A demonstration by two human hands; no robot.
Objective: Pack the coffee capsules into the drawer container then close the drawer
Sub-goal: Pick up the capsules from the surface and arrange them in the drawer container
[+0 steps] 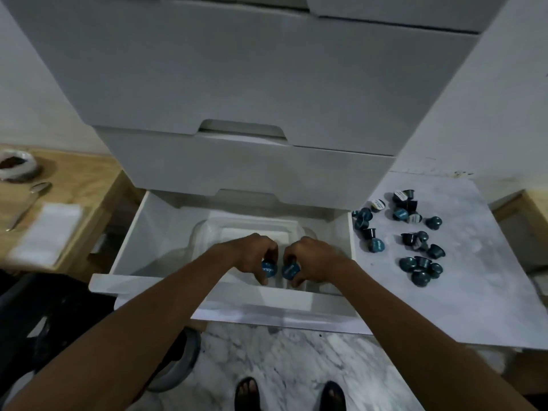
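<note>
Though half-hidden — blue capsules [278, 269], each grip

matt white drawer [166, 229], veined marble surface [462, 280]

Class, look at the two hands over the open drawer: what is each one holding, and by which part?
Each holds one blue coffee capsule by its sides, foil face toward the camera: left hand on left capsule, right hand on right capsule.
</note>
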